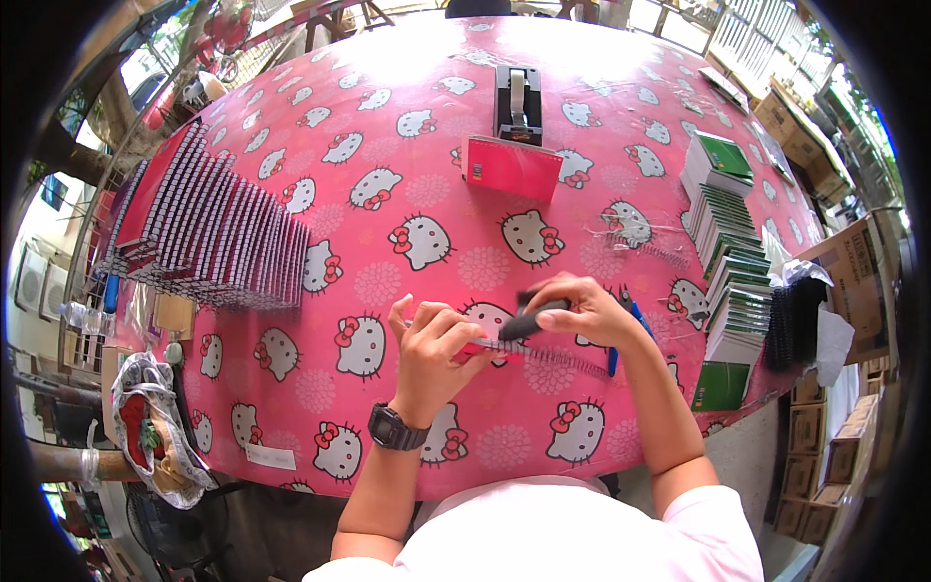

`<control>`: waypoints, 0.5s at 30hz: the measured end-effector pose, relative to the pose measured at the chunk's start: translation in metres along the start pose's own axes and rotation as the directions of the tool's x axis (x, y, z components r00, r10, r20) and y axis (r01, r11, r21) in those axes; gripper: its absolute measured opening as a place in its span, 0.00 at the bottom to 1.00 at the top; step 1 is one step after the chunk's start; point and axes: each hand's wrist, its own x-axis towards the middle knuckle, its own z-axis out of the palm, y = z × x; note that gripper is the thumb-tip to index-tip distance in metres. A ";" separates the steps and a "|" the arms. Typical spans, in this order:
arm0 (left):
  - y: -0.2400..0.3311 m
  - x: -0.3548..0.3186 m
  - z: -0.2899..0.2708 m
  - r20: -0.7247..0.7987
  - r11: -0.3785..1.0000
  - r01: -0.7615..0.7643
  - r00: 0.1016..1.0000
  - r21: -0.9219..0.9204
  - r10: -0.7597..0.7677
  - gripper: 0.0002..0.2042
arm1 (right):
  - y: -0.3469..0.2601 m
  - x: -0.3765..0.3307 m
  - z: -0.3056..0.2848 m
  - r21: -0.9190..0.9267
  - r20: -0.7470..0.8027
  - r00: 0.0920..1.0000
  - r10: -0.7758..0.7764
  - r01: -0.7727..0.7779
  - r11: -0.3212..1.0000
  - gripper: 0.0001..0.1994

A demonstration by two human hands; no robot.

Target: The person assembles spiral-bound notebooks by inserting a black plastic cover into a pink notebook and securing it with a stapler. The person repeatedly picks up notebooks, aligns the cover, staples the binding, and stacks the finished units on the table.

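While the left hand (433, 341) pinches a thin pink booklet (482, 346) with a wire spiral binding (553, 360) flat against the pink cartoon-cat desk (388, 126), the right hand (582, 308) keeps its grip clenched on dark pliers (531, 317) just above the spiral. Beyond both grips stands a tape dispenser (518, 102); right of them lie stacked green notebooks (732, 262).
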 end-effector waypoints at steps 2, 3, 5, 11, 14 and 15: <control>0.001 -0.003 0.002 -0.006 1.000 0.005 1.000 -0.014 -0.005 0.14 | 0.002 -0.003 0.000 0.191 0.055 0.981 -0.188 0.174 0.966 0.25; 0.000 -0.002 0.002 -0.007 1.000 -0.001 1.000 -0.015 0.001 0.14 | 0.001 -0.004 0.001 0.287 0.067 0.957 -0.281 0.251 0.924 0.24; -0.002 0.000 0.001 -0.008 1.000 -0.008 1.000 -0.015 0.008 0.15 | -0.004 -0.004 0.001 0.277 0.132 0.963 -0.237 0.194 0.941 0.23; 0.004 -0.002 0.011 -0.061 0.991 0.062 0.996 -0.117 -0.070 0.36 | -0.004 -0.003 0.000 0.366 0.206 0.920 -0.333 0.244 0.898 0.27; 0.009 -0.002 0.007 -0.105 0.995 0.060 0.992 -0.080 -0.068 0.44 | 0.001 -0.001 -0.005 -0.068 0.057 0.991 -0.118 0.122 0.990 0.25; 0.011 0.001 0.007 -0.144 0.995 0.059 0.987 -0.082 -0.070 0.45 | 0.005 0.000 -0.006 -0.139 -0.030 0.997 -0.075 0.070 0.988 0.24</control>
